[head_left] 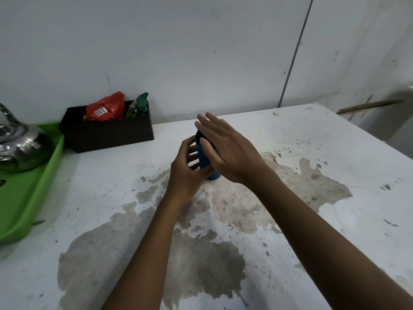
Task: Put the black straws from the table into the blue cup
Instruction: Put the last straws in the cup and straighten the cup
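Observation:
The blue cup [204, 158] stands upright near the middle of the white table [312, 153]. My left hand [186, 173] wraps around its left side and holds it. Black straws [198, 134] poke out of the cup's top, mostly hidden. My right hand [225, 147] lies flat over them with its fingers spread and the palm against the straw tops. No other straws show on the table.
A black box [107, 133] with red and green snack packets stands at the back left against the wall. A green tray [29, 191] with a steel kettle [20, 146] sits at the left edge. The table's paint is peeled in patches.

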Demonstrator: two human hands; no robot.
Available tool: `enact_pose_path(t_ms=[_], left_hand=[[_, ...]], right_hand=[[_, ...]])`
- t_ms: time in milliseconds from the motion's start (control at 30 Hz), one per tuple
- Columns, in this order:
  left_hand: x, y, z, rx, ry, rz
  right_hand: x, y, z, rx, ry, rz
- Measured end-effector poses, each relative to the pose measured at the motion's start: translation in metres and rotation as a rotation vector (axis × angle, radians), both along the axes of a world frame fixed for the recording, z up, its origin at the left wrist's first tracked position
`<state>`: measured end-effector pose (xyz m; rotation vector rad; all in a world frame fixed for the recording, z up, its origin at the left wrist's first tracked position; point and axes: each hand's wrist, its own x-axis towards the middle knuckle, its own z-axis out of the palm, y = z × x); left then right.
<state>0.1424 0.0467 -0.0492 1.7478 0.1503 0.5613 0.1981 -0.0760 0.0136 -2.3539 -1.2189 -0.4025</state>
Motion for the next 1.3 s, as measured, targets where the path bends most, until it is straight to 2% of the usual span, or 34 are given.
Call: enact_pose_path(t_ms=[100, 167, 233, 333, 400, 467, 633, 700, 833, 900, 967, 1033, 1300], left_hand=[[0.001, 0.000, 0.000, 0.013, 0.009, 0.004], [0.000, -0.001, 0.001, 0.003, 0.004, -0.001], [-0.003, 0.000, 0.002, -0.028, 0.006, -0.018], [-0.005, 0.000, 0.001, -0.073, 0.008, -0.036], [-0.005, 0.001, 0.002, -0.059, 0.001, -0.036], [-0.006, 0.002, 0.002, -0.045, -0.009, -0.045], [-0.005, 0.013, 0.000, -0.023, 0.032, -0.097], [-0.007, 0.021, 0.002, 0.012, 0.094, -0.135], [-0.022, 0.049, 0.015, 0.213, 0.276, -0.176], [-0.034, 0.067, 0.018, 0.342, 0.349, -0.063], [-0.044, 0.083, 0.013, 0.470, 0.390, 0.143], [-0.048, 0.096, 0.004, 0.520, 0.400, 0.296], [-0.032, 0.111, -0.028, 0.728, 0.500, 0.403]], right_hand=[[0.001, 0.001, -0.002, -0.061, -0.015, 0.007], [0.000, -0.002, -0.004, 0.001, -0.005, -0.005], [-0.004, -0.007, -0.009, 0.200, 0.121, -0.053], [-0.012, -0.015, -0.030, 0.620, 0.454, -0.185], [-0.017, -0.018, -0.046, 0.743, 0.645, -0.220], [-0.020, -0.020, -0.055, 0.752, 0.745, -0.198], [-0.022, -0.017, -0.057, 0.748, 0.799, -0.155], [-0.020, -0.015, -0.059, 0.729, 0.796, -0.148], [-0.017, -0.010, -0.062, 0.697, 0.769, -0.148], [-0.015, -0.005, -0.062, 0.680, 0.751, -0.152], [-0.010, 0.001, -0.062, 0.688, 0.742, -0.150], [-0.003, 0.011, -0.062, 0.692, 0.752, -0.136], [0.038, 0.081, -0.050, 0.655, 0.760, -0.133]])
